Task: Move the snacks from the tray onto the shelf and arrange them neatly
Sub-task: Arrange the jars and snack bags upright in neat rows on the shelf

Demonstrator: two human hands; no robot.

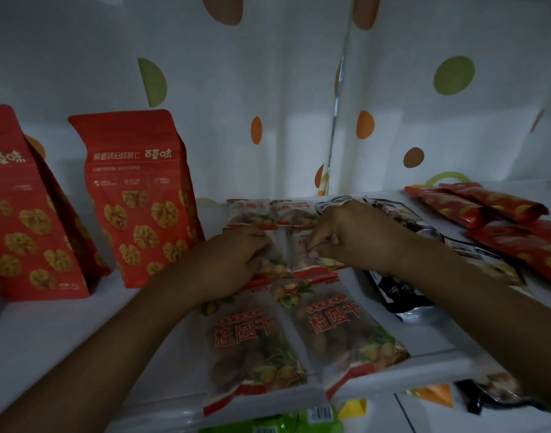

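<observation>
Several clear longan packets with red print lie flat in rows on the white shelf. Two near ones reach the shelf's front edge. My left hand rests with curled fingers on a middle-row packet. My right hand pinches the neighbouring middle-row packet with its fingertips. Two more packets lie behind, at the back.
Two tall red walnut bags stand at the left. Black packets and red packets lie at the right. A dotted curtain hangs behind. Below the shelf edge sit green and yellow wrappers.
</observation>
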